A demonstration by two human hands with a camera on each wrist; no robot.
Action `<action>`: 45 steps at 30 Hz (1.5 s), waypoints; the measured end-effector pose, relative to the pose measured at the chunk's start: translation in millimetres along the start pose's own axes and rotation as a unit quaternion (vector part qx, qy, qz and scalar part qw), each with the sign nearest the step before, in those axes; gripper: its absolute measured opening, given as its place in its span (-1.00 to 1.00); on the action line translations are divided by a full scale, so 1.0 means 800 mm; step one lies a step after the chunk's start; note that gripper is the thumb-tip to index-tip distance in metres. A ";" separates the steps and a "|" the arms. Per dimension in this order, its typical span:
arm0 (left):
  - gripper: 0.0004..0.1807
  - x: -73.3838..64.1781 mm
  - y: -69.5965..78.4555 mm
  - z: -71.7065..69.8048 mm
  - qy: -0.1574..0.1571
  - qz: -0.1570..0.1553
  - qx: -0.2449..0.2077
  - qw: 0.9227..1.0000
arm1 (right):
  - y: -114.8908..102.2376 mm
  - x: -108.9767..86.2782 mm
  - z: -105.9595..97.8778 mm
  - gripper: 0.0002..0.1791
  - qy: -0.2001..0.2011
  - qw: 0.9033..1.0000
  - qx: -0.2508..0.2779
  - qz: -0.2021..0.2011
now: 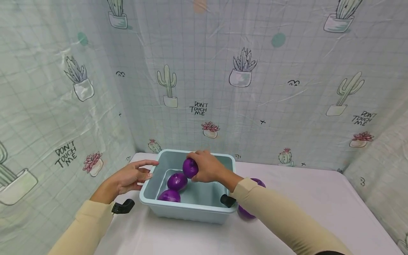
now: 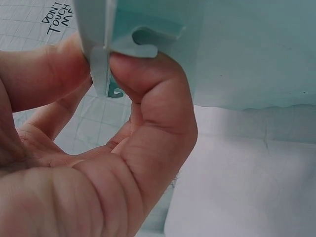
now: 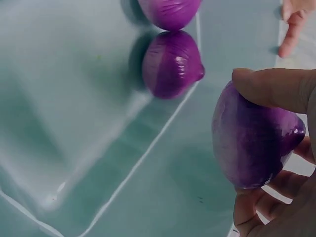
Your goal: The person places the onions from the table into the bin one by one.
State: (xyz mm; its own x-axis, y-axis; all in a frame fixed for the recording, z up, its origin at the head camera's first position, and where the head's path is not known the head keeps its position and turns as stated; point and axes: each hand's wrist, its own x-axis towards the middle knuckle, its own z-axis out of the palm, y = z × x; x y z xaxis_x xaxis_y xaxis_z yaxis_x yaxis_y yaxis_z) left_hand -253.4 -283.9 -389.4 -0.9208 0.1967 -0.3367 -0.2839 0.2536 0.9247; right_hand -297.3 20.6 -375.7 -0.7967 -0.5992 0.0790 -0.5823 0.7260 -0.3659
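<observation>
A pale blue plastic bin (image 1: 188, 214) stands on the table, and my left hand (image 1: 127, 179) pinches its left rim between thumb and fingers. The left wrist view shows a bent finger (image 2: 163, 98) hooked under the rim's edge. Over the inside of the bin, my right hand (image 1: 206, 166) grips a purple onion (image 1: 190, 168) with thumb and fingers around its sides. Its pointed end faces the palm in the right wrist view. Below it, one purple onion (image 1: 177, 181) lies on the bin floor, touching another purple onion (image 1: 169, 196) near the front left corner.
Right of the bin, partly behind my right sleeve, lie a purple onion (image 1: 245, 213) and another one (image 1: 259, 182) farther back. The white table (image 1: 306, 184) meets a hanging cactus-print sheet (image 1: 264, 106) at the back and sides.
</observation>
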 end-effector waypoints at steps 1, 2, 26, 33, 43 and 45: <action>-0.33 0.000 -0.001 0.000 -0.001 -0.001 0.000 1.000 | 0.000 0.001 0.003 -0.18 -0.002 1.000 -0.004 -0.001; -0.32 0.000 -0.001 0.000 -0.002 -0.001 -0.001 1.000 | 0.001 0.001 0.005 -0.19 -0.003 1.000 -0.010 -0.003; -0.31 0.006 -0.007 -0.006 -0.006 0.008 -0.003 1.000 | 0.004 0.003 0.035 -0.25 -0.054 0.996 -0.069 0.023; -0.31 0.006 -0.006 -0.004 -0.006 0.009 -0.001 1.000 | 0.006 0.003 0.036 -0.24 -0.072 0.995 -0.064 0.036; -0.32 0.004 -0.003 -0.003 -0.010 0.010 -0.003 1.000 | 0.012 0.006 0.038 -0.25 -0.094 0.992 -0.067 0.044; -0.32 0.003 -0.002 -0.003 -0.012 0.009 -0.003 1.000 | 0.012 0.006 0.038 -0.24 -0.097 0.992 -0.067 0.045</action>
State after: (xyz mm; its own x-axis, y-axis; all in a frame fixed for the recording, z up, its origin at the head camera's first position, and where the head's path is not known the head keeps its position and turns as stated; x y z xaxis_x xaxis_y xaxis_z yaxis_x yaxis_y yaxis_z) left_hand -256.2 -286.4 -391.5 -0.9196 0.2236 -0.3231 -0.2679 0.2448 0.9318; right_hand -301.8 14.1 -407.0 -0.8073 -0.5749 -0.1335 -0.5375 0.8096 -0.2361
